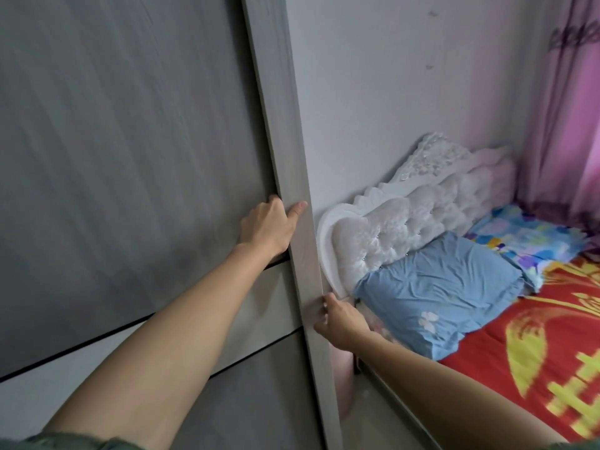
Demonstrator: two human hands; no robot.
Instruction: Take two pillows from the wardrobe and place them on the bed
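The grey wardrobe door (130, 157) fills the left half of the view and looks closed. My left hand (266, 227) grips the pale vertical edge of the wardrobe (292, 177), fingers hooked behind it and thumb on its front. Lower down, my right hand (341, 323) holds the same edge from the right side. On the bed (535, 368), with its red and yellow cover, a light blue pillow (438, 290) leans against the white tufted headboard (422, 216). A second pillow with a blue, purple and yellow pattern (532, 241) lies beyond it.
A white wall (406, 92) rises behind the headboard. Pink-purple curtains (568, 125) hang at the far right. A narrow strip of pale floor (367, 410) runs between the wardrobe and the bed's side rail.
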